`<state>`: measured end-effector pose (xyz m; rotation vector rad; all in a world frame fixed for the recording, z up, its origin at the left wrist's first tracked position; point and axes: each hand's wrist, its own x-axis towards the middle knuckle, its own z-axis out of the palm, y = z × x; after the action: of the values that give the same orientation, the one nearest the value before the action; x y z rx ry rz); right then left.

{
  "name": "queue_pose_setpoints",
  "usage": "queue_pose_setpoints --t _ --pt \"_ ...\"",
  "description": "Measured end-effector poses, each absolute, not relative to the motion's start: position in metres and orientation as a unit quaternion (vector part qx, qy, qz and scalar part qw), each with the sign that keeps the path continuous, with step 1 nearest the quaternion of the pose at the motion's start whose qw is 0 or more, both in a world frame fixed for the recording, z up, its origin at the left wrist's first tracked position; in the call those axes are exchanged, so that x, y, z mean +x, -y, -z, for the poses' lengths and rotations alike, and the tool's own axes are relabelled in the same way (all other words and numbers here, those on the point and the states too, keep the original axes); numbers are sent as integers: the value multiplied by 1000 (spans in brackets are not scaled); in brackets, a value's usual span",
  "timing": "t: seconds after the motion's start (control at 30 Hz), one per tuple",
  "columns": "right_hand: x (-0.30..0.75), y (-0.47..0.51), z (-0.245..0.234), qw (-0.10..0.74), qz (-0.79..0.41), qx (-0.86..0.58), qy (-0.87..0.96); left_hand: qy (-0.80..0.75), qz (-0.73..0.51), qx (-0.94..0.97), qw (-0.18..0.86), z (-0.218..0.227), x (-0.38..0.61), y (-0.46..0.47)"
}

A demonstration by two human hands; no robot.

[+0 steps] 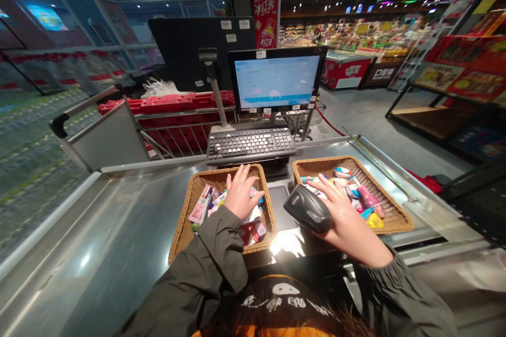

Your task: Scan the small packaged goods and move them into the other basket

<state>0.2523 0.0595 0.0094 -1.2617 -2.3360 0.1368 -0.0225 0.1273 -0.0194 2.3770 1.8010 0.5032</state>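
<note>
My left hand (pixel 239 193) reaches into the left wicker basket (pixel 185 221), its fingers stretched down over several small packaged goods (pixel 203 205); whether it grips one is hidden. My right hand (pixel 343 217) is wrapped round a black handheld barcode scanner (pixel 307 208), with its fingers extending toward the right wicker basket (pixel 395 209), which holds several colourful small packets (pixel 361 197). The scanner hangs over the gap between the two baskets, above a flat dark scan plate (pixel 281 205).
A keyboard (pixel 250 143) and a lit till screen (pixel 276 81) stand behind the baskets on the steel checkout counter (pixel 118 221). Red shopping baskets (pixel 177 105) and a metal cart rail lie beyond. Shop shelves (pixel 466 68) stand at right.
</note>
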Motion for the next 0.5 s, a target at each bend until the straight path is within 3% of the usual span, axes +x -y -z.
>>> queue_pose_setpoints --t 0.13,0.3,0.5 --pt "276 -60 -5 251 -24 -479 841 -528 -228 816 46 21 9 -134" --pt "315 -58 -3 265 -4 -532 804 -448 -184 871 87 26 55 -151" --pt "365 -55 0 277 16 -586 762 -396 -121 908 66 39 119 -181"
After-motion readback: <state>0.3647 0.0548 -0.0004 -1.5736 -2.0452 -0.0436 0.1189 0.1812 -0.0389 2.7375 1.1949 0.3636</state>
